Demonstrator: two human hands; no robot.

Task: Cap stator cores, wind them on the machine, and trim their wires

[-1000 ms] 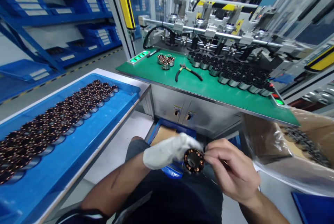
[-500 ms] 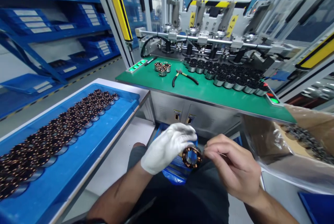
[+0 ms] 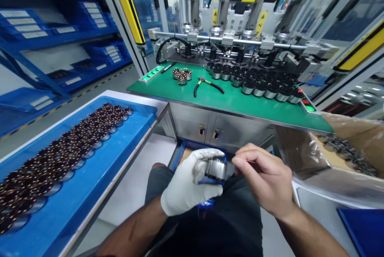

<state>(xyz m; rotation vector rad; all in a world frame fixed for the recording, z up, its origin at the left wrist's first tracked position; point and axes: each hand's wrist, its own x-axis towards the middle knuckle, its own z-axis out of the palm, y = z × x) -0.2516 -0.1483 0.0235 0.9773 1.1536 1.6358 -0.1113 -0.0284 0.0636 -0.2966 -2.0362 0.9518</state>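
My left hand (image 3: 190,183), in a white glove, is closed around a motor stator (image 3: 216,169). The stator is tilted so that its silver outer wall faces me, and most of its copper windings are turned out of sight. Just to its right, my bare right hand (image 3: 264,177) pinches thumb against forefinger. A thin copper wire (image 3: 249,162) shows between those fingers; whether it joins the stator is too fine to tell. Both hands are above my lap, in front of the green bench (image 3: 207,105).
On the bench lie pliers (image 3: 207,84), several copper-wound stators (image 3: 182,76) and rows of black-topped stators (image 3: 258,83). A machine (image 3: 234,29) stands behind. At left, a blue tray (image 3: 120,145) holds many wound stators. A plastic-lined carton (image 3: 309,149) is at right.
The stator has turned in my left hand: its ring opening faced me before, now its silver side does. My right hand keeps its pinch and has shifted slightly left. The view has moved a little.
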